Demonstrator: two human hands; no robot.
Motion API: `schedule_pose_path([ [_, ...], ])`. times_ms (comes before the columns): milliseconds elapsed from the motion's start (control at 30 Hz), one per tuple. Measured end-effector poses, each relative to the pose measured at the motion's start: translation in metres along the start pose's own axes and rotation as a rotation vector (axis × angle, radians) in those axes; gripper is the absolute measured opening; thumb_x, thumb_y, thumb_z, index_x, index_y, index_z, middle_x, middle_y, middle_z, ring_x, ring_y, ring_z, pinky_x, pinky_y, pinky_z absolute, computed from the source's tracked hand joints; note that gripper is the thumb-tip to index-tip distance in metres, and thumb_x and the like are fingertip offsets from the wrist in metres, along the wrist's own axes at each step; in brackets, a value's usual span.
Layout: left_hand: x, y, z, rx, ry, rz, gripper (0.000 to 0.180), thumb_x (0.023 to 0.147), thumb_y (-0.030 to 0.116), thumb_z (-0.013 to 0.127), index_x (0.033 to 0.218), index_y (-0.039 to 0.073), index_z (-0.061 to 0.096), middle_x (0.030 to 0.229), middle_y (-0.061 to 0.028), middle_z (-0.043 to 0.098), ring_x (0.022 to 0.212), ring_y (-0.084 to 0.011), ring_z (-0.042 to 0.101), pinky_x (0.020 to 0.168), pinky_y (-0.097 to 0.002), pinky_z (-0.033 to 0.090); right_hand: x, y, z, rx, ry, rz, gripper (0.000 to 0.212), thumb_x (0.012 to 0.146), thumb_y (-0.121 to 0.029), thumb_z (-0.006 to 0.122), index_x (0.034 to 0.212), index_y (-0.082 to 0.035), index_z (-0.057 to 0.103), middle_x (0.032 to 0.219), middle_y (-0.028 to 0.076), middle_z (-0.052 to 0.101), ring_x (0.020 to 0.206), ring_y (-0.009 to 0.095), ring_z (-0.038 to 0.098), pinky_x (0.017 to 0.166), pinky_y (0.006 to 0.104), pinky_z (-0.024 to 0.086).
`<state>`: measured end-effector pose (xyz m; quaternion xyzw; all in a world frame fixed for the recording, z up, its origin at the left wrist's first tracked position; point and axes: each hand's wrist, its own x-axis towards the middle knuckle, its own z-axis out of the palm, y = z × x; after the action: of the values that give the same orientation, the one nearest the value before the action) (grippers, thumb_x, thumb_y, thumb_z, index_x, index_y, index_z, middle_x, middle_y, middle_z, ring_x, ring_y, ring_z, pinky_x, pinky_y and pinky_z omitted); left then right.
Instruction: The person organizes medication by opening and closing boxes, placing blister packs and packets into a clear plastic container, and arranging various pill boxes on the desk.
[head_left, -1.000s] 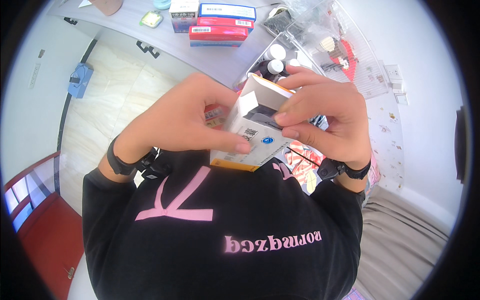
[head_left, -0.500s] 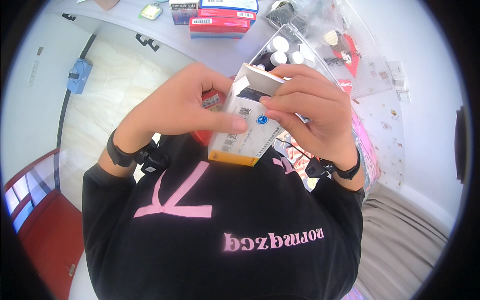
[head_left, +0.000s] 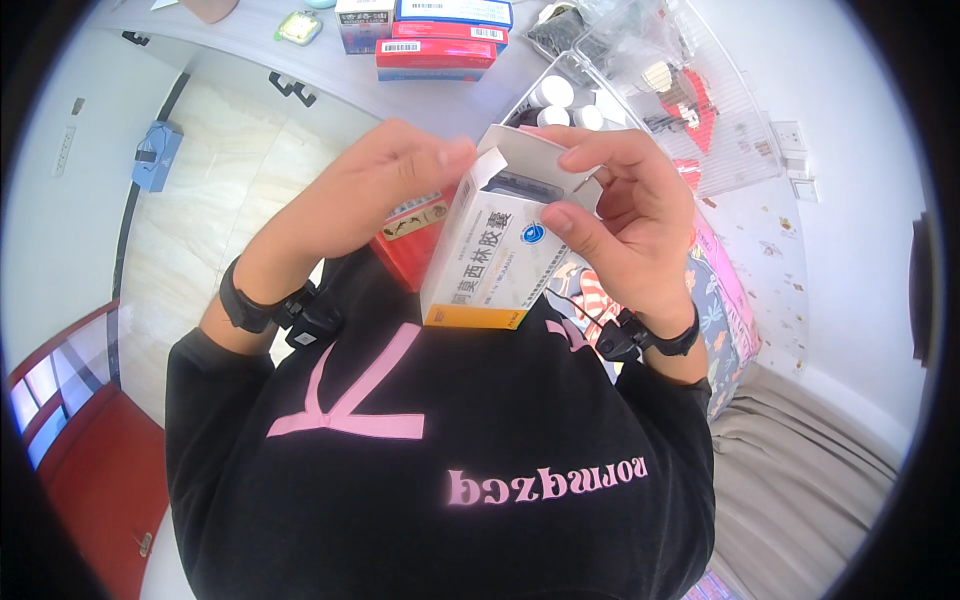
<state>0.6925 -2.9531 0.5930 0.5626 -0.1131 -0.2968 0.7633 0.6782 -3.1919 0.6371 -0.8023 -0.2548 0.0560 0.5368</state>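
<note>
An upright white medicine box (head_left: 495, 245) with an orange base band is tilted in front of my chest, its top flaps lifted. Dark blister packs (head_left: 527, 188) show inside the opening. My right hand (head_left: 625, 205) grips the upper right edge, its thumb on the front panel and index finger by the raised back flap. My left hand (head_left: 375, 185) is at the box's upper left, thumb stretched out near the side flap; its other fingers are hidden. A red box (head_left: 405, 245) sits between my left hand and the white box, partly covered; whether my left hand holds it I cannot tell.
Several medicine boxes, among them a red and blue one (head_left: 436, 60), stand on the pale table (head_left: 330, 75) ahead. At the right is a clear plastic bin (head_left: 735, 165) beside white-capped bottles (head_left: 551, 91). A red chair (head_left: 105, 490) stands at lower left.
My left thumb has lifted off the front panel and moved up toward the flap. My right fingers have shifted from the opening's edge, and the opening shows more fully.
</note>
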Motion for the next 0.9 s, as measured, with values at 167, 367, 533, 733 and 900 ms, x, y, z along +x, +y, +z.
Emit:
schedule_pose_path([
  [167,0.008,0.007,0.001,0.085,-0.042,-0.018,0.04,0.092,0.035,0.061,0.094,-0.004,0.07,0.082,-0.0059,0.067,0.076,-0.009,0.06,0.069,-0.0231,0.045,0.001,0.002,0.017,0.456,0.123,-0.034,0.029,0.082,0.004,0.069,0.105,0.0,0.052,0.119,0.02,0.063,0.104,0.021,0.064,0.083,0.0308,0.055],
  [367,0.013,0.007,-0.008,0.298,0.002,0.171,0.023,0.085,0.019,0.067,0.093,-0.002,0.07,0.083,-0.006,0.069,0.075,-0.0091,0.061,0.067,-0.023,0.047,-0.009,0.013,0.019,0.457,0.134,-0.116,0.022,0.087,-0.002,0.067,0.103,0.004,0.053,0.114,0.024,0.064,0.1,0.02,0.065,0.082,0.0298,0.054],
  [533,0.006,0.015,-0.006,0.387,0.124,0.402,0.017,0.078,0.003,0.07,0.094,-0.004,0.069,0.087,-0.0094,0.07,0.078,-0.0109,0.064,0.07,-0.0232,0.05,-0.007,-0.001,0.024,0.552,0.214,0.0,0.019,0.091,-0.006,0.063,0.103,0.005,0.053,0.106,0.022,0.067,0.095,0.019,0.066,0.078,0.0266,0.055],
  [733,-0.002,0.022,-0.013,0.547,0.14,0.434,0.013,0.078,0.004,0.07,0.09,-0.002,0.071,0.083,-0.0097,0.071,0.075,-0.0116,0.065,0.069,-0.0232,0.05,-0.005,0.018,0.03,0.501,0.106,-0.169,0.03,0.089,-0.012,0.067,0.112,0.006,0.058,0.126,0.027,0.056,0.103,0.023,0.064,0.08,0.0283,0.054],
  [900,-0.003,0.02,-0.015,0.647,0.221,0.299,0.012,0.074,0.004,0.067,0.085,-0.001,0.07,0.078,-0.0074,0.07,0.068,-0.0084,0.062,0.063,-0.0218,0.048,-0.008,0.023,0.024,0.37,-0.025,-0.098,0.045,0.097,-0.026,0.05,0.132,0.003,0.051,0.141,0.021,0.045,0.119,0.028,0.055,0.099,0.0354,0.043],
])
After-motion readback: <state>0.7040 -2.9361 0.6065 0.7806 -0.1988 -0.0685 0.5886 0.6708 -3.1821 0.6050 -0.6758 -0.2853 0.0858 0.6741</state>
